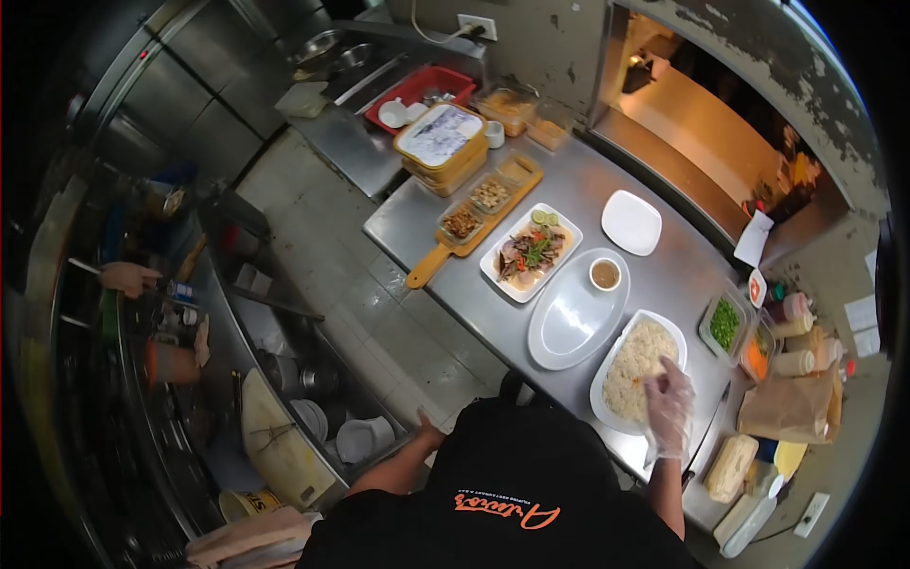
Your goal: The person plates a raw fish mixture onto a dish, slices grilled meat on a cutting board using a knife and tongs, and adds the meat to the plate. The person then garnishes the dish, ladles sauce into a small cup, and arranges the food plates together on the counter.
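My right hand (671,403), in a clear plastic glove, is over the right side of a white dish (599,403) of rice (640,370). Its fingers are bunched and point down at the rice; whatever they may hold is too small to make out. A few orange bits lie on the rice. My left hand (431,433) hangs bare beside my body, near the counter edge behind me, fingers loosely apart and nothing visible in it. Left of the rice is an oval white plate (569,327) bearing a small cup of brown sauce (605,275).
Beyond are a plated meat dish (533,251), a wooden board (431,266) with small containers, and a square plate (631,223). Chopped greens (725,324), orange shreds (755,356) and bottles stand right. Another person's hand (130,278) shows far left.
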{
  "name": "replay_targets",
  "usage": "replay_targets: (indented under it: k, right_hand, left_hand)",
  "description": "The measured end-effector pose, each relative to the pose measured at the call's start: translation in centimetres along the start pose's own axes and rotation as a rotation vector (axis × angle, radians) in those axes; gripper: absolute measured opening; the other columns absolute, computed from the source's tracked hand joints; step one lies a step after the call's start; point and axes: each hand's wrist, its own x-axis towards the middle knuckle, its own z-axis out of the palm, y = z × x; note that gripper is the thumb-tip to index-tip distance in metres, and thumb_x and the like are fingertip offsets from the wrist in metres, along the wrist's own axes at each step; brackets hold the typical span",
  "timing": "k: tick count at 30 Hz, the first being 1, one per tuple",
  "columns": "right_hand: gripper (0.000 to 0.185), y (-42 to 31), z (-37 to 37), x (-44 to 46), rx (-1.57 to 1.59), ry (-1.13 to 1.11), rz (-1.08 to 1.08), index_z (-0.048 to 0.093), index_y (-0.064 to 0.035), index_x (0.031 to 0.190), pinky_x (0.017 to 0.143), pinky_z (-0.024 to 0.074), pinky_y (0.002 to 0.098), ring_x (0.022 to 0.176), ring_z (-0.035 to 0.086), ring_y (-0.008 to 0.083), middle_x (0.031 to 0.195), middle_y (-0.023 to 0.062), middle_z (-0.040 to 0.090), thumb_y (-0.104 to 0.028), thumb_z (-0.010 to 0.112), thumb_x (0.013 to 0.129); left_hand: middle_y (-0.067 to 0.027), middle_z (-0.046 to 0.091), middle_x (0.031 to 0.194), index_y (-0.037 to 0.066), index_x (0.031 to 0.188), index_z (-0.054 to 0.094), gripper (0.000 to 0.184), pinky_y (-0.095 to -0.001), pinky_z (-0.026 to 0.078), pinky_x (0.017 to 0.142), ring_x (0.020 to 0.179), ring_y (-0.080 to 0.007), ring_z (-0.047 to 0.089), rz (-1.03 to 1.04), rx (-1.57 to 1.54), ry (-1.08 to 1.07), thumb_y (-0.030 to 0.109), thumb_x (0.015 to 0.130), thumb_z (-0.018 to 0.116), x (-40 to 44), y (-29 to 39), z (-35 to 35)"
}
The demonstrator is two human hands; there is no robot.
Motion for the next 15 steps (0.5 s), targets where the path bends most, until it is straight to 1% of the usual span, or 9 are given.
replay_targets:
  k: [2,3,6,7,8,9,11,13,15]
  right_hand:
    - [0.042,-3.7,1.7,2.0,0.134,-0.207,-0.072,0.061,-0.004,0.119,0.07,0.0503,0.0354,0.072,0.06,0.0209,0.078,0.011,0.063,-0.015,0.071,0.08]
    - [0.042,-4.3,3.1,2.2,0.195,-0.295,-0.118,0.061,-0.0038,0.119,0.071,0.0507,0.0356,0.073,0.061,0.0219,0.079,0.0119,0.064,-0.016,0.071,0.08]
    - [0.044,-6.6,7.6,2.5,0.245,-0.5,-0.228,0.06,-0.0033,0.119,0.074,0.0514,0.0363,0.076,0.063,0.0241,0.084,0.0138,0.066,-0.02,0.07,0.08]
    - [0.044,-7.5,8.5,2.2,0.23,-0.562,-0.259,0.06,-0.0031,0.12,0.075,0.0515,0.0366,0.078,0.064,0.0247,0.085,0.0143,0.067,-0.022,0.07,0.081]
    - [0.045,-8.4,9.1,1.7,0.247,-0.596,-0.27,0.06,-0.0036,0.12,0.075,0.0517,0.0367,0.079,0.064,0.0253,0.087,0.0145,0.067,-0.024,0.07,0.081]
    - [0.045,-9.2,9.7,1.1,0.262,-0.63,-0.279,0.061,-0.0041,0.12,0.076,0.0519,0.0367,0.08,0.065,0.0259,0.089,0.0148,0.067,-0.026,0.069,0.081]
    - [0.045,-11.8,10.5,0.5,0.276,-0.718,-0.254,0.062,-0.0052,0.119,0.077,0.0523,0.0373,0.08,0.066,0.0274,0.091,0.0146,0.068,-0.029,0.069,0.082]
    - [0.044,-14.2,11.1,0.5,0.205,-0.768,-0.276,0.062,-0.0049,0.118,0.076,0.0525,0.0371,0.079,0.066,0.0265,0.09,0.0138,0.069,-0.029,0.069,0.082]
    - [0.044,-16.4,12.7,0.9,0.146,-0.775,-0.331,0.063,-0.0036,0.117,0.074,0.0526,0.0363,0.077,0.066,0.0239,0.087,0.0124,0.069,-0.029,0.07,0.081]
  left_hand:
    - [-0.0187,0.053,0.132,0.004,0.145,0.031,0.086,-0.0412,0.047,0.094,0.113,-0.0349,0.057,0.062,-0.575,-0.308,0.045,0.08,0.071,4.6,-4.2,4.3]
    - [-0.0184,0.05,0.137,0.004,0.147,0.025,0.092,-0.0415,0.047,0.094,0.115,-0.0347,0.056,-0.171,-0.554,-0.495,0.047,0.08,0.07,4.5,-2.4,3.3]
    - [-0.0219,0.052,0.132,0.002,0.145,0.031,0.087,-0.0418,0.047,0.091,0.114,-0.0335,0.056,-0.064,-0.527,0.109,0.046,0.081,0.07,-2.2,11.3,-4.7]
    - [-0.023,0.053,0.13,0.001,0.144,0.033,0.085,-0.0419,0.048,0.09,0.113,-0.0331,0.056,-0.004,-0.529,0.23,0.045,0.081,0.07,-4.6,16.2,-8.2]
    - [-0.0232,0.056,0.124,0.003,0.144,0.035,0.084,-0.0419,0.046,0.092,0.107,-0.0349,0.058,0.076,-0.522,0.204,0.044,0.08,0.071,-7.6,20.5,-12.2]
    - [-0.0216,0.054,0.122,0.009,0.143,0.038,0.079,-0.0421,0.046,0.092,0.105,-0.0352,0.057,0.428,-0.369,0.655,0.04,0.079,0.073,-0.8,19.2,-11.2]
    - [-0.0196,0.051,0.117,0.014,0.142,0.041,0.072,-0.042,0.047,0.09,0.105,-0.0348,0.055,0.668,-0.146,0.896,0.031,0.08,0.073,0.0,24.1,-15.7]
    - [-0.0195,0.049,0.116,0.016,0.137,0.046,0.063,-0.0425,0.046,0.091,0.108,-0.0363,0.053,0.636,-0.102,0.827,0.024,0.08,0.071,-0.2,28.6,-18.9]
    - [-0.0198,0.048,0.115,0.016,0.133,0.051,0.056,-0.0431,0.046,0.091,0.108,-0.038,0.052,0.634,-0.069,0.733,0.019,0.08,0.07,1.0,30.1,-20.7]
